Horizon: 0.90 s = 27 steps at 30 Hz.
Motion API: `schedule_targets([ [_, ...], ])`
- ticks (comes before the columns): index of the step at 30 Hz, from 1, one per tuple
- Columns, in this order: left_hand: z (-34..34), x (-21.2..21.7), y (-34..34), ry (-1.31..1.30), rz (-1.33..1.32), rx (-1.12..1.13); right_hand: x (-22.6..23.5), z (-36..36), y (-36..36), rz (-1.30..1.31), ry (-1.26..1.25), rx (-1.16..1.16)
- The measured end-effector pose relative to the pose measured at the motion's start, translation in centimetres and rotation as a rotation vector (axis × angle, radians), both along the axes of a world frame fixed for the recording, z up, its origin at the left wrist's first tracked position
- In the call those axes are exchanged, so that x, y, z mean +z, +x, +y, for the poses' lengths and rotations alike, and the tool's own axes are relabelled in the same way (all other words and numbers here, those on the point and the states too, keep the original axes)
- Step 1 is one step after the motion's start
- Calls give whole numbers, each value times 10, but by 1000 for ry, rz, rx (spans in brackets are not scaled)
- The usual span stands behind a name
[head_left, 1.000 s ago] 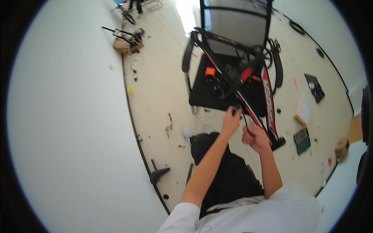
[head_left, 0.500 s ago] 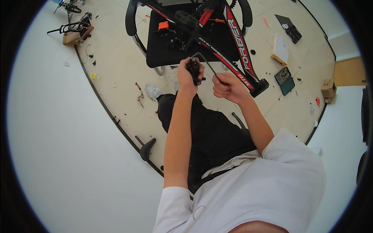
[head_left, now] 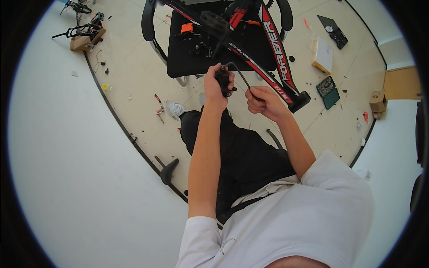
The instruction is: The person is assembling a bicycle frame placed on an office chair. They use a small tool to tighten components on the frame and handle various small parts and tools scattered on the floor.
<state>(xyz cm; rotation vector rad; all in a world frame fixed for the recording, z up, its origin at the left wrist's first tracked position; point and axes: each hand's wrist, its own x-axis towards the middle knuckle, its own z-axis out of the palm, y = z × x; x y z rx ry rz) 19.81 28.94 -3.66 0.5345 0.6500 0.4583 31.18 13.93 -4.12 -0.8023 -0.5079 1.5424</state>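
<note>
Head view: near the seat edge (head_left: 187, 70), left grip (head_left: 213, 89) clasped a black part (head_left: 223, 82), right grip (head_left: 267, 102) pinched a hex key (head_left: 241, 76); white lettering (head_left: 283, 62) marked the frame (head_left: 273, 39).

And here the left forearm (head_left: 204, 165) is extended almost straight ahead, the left grip (head_left: 213, 87) curled closed at its end; the right forearm (head_left: 296, 140) is angled inward, its right grip (head_left: 264, 102) folded tight, just beside the left.

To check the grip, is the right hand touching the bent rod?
Touching. Head view: the right hand grips the bent rod at its lower end.
</note>
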Motion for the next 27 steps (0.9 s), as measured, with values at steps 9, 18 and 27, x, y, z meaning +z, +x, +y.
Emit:
schedule_targets([
  [9, -2, 1, 6, 178, 161, 23, -7, -2, -7, -243, -50, -61],
  [18, -5, 1, -1, 116, 200, -31, -33, -6, -17, -241, -67, -88],
  [27, -5, 1, -7, 76, 159, -79, -44, -4, -10, -502, -7, -48],
])
